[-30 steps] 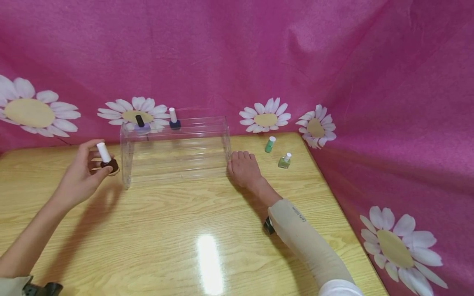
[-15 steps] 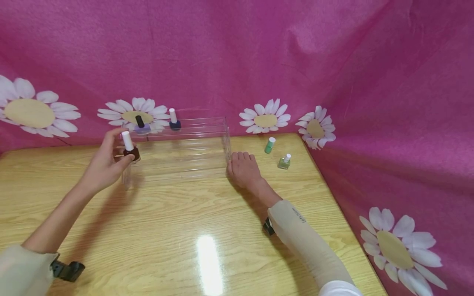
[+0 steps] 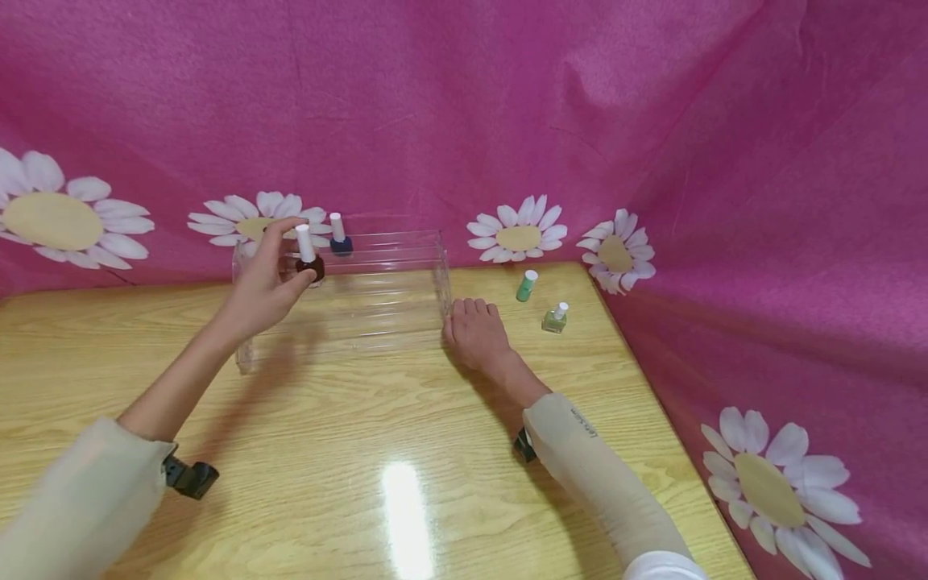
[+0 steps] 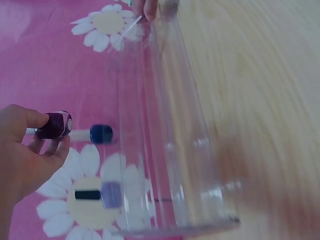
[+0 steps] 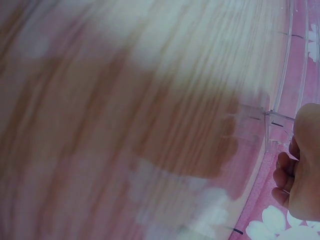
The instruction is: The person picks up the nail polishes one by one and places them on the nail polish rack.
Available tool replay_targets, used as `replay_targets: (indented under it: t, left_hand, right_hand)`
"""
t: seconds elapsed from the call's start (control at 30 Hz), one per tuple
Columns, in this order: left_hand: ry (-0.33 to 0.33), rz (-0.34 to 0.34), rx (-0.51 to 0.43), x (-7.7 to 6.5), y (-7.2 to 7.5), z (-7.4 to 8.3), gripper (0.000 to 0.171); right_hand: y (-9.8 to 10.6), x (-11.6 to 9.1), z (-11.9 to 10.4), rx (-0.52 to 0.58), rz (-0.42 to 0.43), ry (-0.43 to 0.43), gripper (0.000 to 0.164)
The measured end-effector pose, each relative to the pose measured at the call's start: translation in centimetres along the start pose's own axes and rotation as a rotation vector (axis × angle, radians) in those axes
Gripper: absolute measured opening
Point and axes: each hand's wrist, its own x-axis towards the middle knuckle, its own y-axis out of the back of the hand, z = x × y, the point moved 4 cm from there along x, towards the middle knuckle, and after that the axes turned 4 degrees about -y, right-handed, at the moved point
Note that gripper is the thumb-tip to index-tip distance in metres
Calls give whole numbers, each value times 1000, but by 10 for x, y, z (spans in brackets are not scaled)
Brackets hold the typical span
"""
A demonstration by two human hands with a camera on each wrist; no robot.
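In the head view my left hand [image 3: 264, 294] pinches a dark nail polish bottle [image 3: 310, 268] with a white cap, held upright above a clear stepped display rack [image 3: 370, 312]. On the rack's top tier stands a navy nail polish bottle [image 3: 341, 244] with a white cap. A lilac bottle [image 4: 111, 195] with a black cap also stands there in the left wrist view; in the head view my left hand hides it. My right hand [image 3: 478, 334] is at the rack's right end, its fingers curled at the side panel.
Right of the rack, a green nail polish bottle [image 3: 526, 286] and an olive-green one [image 3: 554, 319] stand on the wooden table [image 3: 348, 435]. A pink cloth [image 3: 449, 105] with daisies hangs behind and along the right side.
My left hand has carried the dark nail polish bottle rightward and a little up, from beside the rack's left end to over it. The right hand has stayed in place.
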Motion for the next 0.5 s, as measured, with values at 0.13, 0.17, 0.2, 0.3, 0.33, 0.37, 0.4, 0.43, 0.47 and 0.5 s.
replay_targets:
  t: [0.13,0.17,0.2,0.3,0.33,0.37,0.4,0.43,0.47,0.5]
  left_hand:
    - [9,-15,-48,18,-15,6,63]
    - [4,-19,-54,23,-18,8,63]
    - [-1,-21,-61,27,-22,9,61]
    - [-18,-31,-74,38,-32,9,60]
    - [-23,-35,-76,42,-36,10,60]
    - [-27,-38,-81,45,-39,10,59]
    - [-26,-39,-83,48,-43,9,59]
    - [-26,-42,-82,51,-46,9,59]
    - [-26,-42,-82,54,-49,10,59]
    - [-25,-40,-76,57,-51,11,59]
  right_hand:
    - [-1,0,0,1,-8,-2,32]
    - [-1,0,0,2,-11,-3,32]
    - [-1,0,0,3,-12,-4,32]
    - [-2,1,0,17,-10,-2,32]
    - [-2,1,0,21,-9,-1,32]
    - [-2,1,1,22,-8,1,32]
    - [-3,1,1,20,-5,4,32]
    - [-3,1,1,20,-4,5,32]
    - [-3,1,1,19,-1,6,32]
    - [-3,1,1,14,-2,7,32]
